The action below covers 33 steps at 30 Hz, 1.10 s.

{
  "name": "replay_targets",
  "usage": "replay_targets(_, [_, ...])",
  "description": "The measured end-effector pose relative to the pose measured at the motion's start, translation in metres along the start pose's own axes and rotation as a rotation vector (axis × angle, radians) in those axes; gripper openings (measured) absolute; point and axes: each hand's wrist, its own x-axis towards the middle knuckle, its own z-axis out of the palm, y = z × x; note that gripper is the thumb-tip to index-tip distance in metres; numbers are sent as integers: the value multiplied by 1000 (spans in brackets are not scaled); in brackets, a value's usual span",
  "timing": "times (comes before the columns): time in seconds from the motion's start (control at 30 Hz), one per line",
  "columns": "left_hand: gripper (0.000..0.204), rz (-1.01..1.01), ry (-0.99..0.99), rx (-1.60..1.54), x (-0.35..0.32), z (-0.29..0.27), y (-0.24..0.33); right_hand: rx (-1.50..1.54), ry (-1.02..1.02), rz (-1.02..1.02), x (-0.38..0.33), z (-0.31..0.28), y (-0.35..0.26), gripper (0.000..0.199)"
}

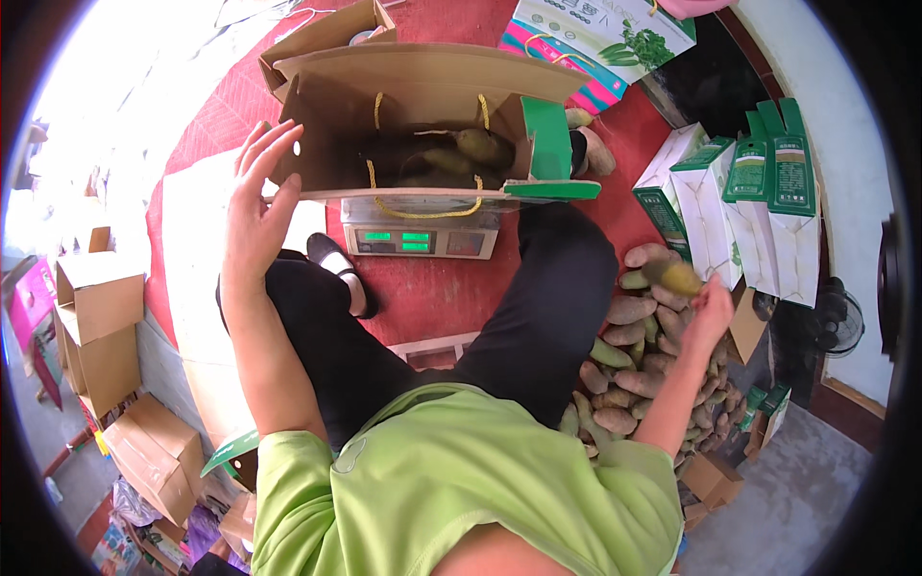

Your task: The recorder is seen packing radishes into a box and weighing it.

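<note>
An open cardboard gift box with yellow rope handles and green flaps sits on a small digital scale with green lit digits. Several greenish-brown tubers lie inside it. My left hand is raised with fingers spread, touching the box's left side wall and holding nothing. My right hand is out to the right above a pile of brownish tubers on the floor, closed on one greenish tuber.
Red mat under the scale. White-and-green folded cartons stand at the right. More flat printed boxes lie at the top, brown cardboard boxes at the left. A small fan sits far right. My black-trousered legs flank the scale.
</note>
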Motion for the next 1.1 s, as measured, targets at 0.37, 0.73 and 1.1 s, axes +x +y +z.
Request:
replay_targets(0.37, [45,80,35,-1,1,4,-10,662,-697,-216,2,114,-214,36])
replay_targets(0.73, [34,46,156,-81,2,8,-14,132,-1013,-380,-82,288,-187,39])
replay_targets(1.1, [29,2,285,-145,-2,7,-25,-118,-933,-423,-39,246,-157,15])
